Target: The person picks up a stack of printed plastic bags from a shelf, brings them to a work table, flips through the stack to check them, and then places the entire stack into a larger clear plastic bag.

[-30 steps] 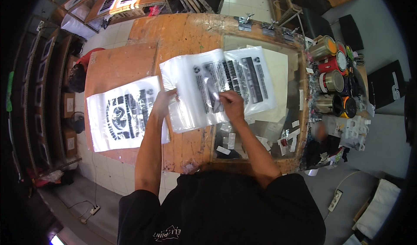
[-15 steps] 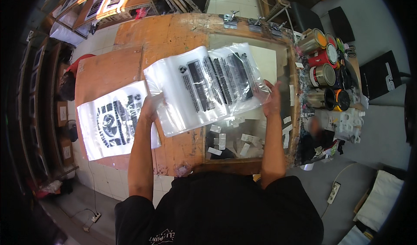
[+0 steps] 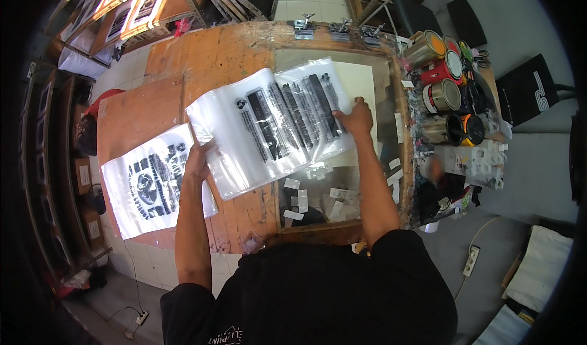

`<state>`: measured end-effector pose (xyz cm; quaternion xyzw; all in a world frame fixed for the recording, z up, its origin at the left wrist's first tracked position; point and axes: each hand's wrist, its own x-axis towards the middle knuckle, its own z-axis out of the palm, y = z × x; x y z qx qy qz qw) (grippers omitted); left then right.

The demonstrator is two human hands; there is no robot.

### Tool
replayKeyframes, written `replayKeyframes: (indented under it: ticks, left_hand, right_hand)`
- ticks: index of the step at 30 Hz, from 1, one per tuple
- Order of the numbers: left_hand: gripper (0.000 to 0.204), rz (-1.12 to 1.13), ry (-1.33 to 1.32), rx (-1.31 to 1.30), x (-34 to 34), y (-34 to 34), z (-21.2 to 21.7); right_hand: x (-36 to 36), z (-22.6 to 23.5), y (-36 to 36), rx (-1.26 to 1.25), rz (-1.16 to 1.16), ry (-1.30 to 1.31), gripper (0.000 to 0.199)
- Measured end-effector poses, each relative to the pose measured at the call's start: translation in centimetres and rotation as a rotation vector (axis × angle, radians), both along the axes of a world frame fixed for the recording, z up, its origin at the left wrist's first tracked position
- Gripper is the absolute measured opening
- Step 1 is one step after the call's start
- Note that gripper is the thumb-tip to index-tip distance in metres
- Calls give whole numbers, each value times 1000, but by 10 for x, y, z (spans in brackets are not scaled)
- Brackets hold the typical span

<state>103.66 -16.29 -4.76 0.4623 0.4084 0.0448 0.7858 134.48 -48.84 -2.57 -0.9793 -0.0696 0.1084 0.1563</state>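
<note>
A clear plastic bag (image 3: 223, 138) with dark printed blocks spreads between my two hands, partly over the framed screen (image 3: 385, 186). My left hand (image 3: 199, 160) pinches its lower left edge. My right hand (image 3: 358, 120) grips the right edge, thumb lying on top over the print and the other fingers at the far side. To the left lies a stack of printed plastic bags (image 3: 122, 183) with a dark round design; my left hand is just beside its right edge. Beneath the held bag's right end, a pale sheet (image 3: 361, 79) shows on the screen.
Small white tape pieces (image 3: 302, 201) dot the screen's near part. Metal clamps (image 3: 304, 27) line the far edge of the wooden table (image 3: 232, 48). Ink cans (image 3: 441, 95) and white plastic bottles (image 3: 486, 164) crowd the right side. Shelving (image 3: 46, 143) stands at far left.
My right hand has shifted inward, its thumb now over the bag's print. The whole view has slid slightly, so the table and bags appear further left.
</note>
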Motion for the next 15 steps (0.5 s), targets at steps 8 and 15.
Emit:
replayKeyframes:
  ticks: [8,15]
  left_hand:
    - [32,39,-39,-40,4,-6,15]
    - [19,108,-88,-158,1,-7,20]
  right_hand:
    - [5,7,32,-137,-113,88,75]
    - [17,15,34,-68,12,255,64]
